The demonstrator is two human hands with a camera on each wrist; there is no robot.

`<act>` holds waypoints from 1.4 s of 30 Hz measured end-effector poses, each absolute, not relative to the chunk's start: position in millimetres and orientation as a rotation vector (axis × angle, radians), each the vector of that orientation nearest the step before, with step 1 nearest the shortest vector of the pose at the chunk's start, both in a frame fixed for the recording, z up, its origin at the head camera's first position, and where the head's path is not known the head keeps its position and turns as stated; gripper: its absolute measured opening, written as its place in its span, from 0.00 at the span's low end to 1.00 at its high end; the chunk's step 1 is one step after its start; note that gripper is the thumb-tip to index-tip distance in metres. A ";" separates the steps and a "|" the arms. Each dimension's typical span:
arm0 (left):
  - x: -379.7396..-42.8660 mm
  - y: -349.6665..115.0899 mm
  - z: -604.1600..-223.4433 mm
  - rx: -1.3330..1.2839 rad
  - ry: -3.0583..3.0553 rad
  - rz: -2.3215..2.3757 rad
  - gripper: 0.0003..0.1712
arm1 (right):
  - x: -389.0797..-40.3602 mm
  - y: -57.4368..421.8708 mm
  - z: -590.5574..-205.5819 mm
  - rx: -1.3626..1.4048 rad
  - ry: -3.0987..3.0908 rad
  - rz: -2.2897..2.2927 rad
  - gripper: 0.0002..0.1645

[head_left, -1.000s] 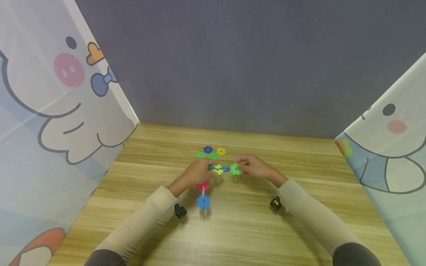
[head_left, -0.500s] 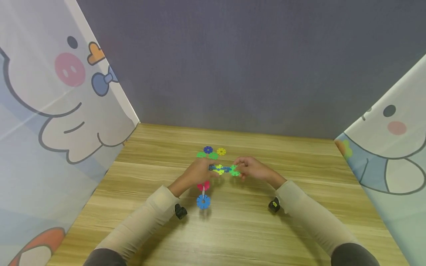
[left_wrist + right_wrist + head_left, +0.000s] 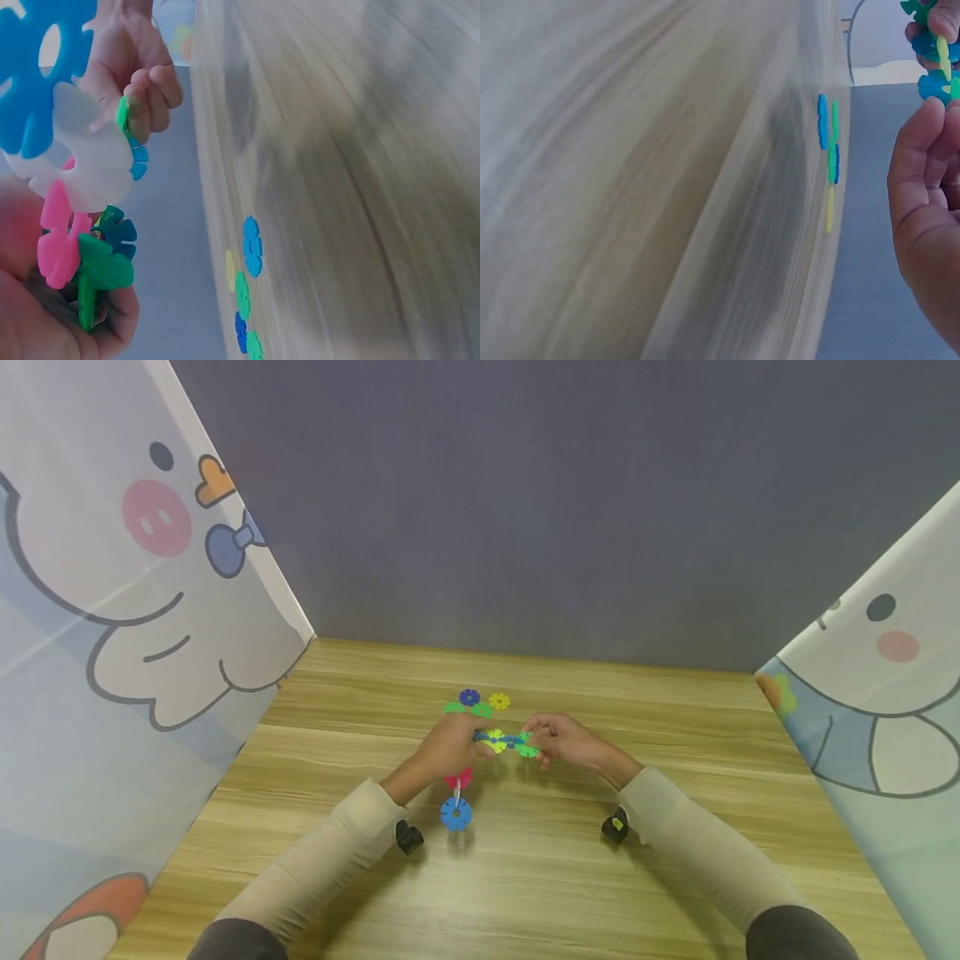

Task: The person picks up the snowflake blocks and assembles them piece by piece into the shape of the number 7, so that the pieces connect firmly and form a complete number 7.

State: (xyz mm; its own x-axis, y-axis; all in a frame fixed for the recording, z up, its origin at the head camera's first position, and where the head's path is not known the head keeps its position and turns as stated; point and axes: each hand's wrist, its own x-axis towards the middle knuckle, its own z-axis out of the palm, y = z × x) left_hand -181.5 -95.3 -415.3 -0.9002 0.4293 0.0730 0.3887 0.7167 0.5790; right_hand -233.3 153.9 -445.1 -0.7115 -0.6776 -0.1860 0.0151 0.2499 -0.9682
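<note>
Together, two hands (image 3: 447, 747) (image 3: 567, 742) hold discs (image 3: 497, 746) near five others (image 3: 242, 295).

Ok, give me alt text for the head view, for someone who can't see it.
A person's left hand grips linked, colorful slotted discs while the right hand pinches a green disc at their right end. More loose discs lie beyond on a wooden table.

light: even; pale glare on tabletop (image 3: 525, 868) | shadows: soft | wrist views: hazy, blurred
</note>
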 end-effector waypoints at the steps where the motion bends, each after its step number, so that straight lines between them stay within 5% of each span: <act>1: -181.4 -94.9 -415.9 0.677 2.841 0.949 0.27 | -233.1 153.5 -444.9 -0.604 1.931 -1.515 0.12; 42: -181.5 -77.0 -419.2 0.957 2.990 0.625 0.31 | -221.5 136.9 -450.0 -0.664 1.878 -1.568 0.13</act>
State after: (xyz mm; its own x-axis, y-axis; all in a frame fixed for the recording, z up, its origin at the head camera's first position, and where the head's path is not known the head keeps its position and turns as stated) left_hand -181.5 -77.0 -419.2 -0.8196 0.5465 0.1718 0.5696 0.7453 0.3466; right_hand -221.5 136.9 -450.0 -0.6962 -0.7065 -0.1272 -0.0009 0.1781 -0.9840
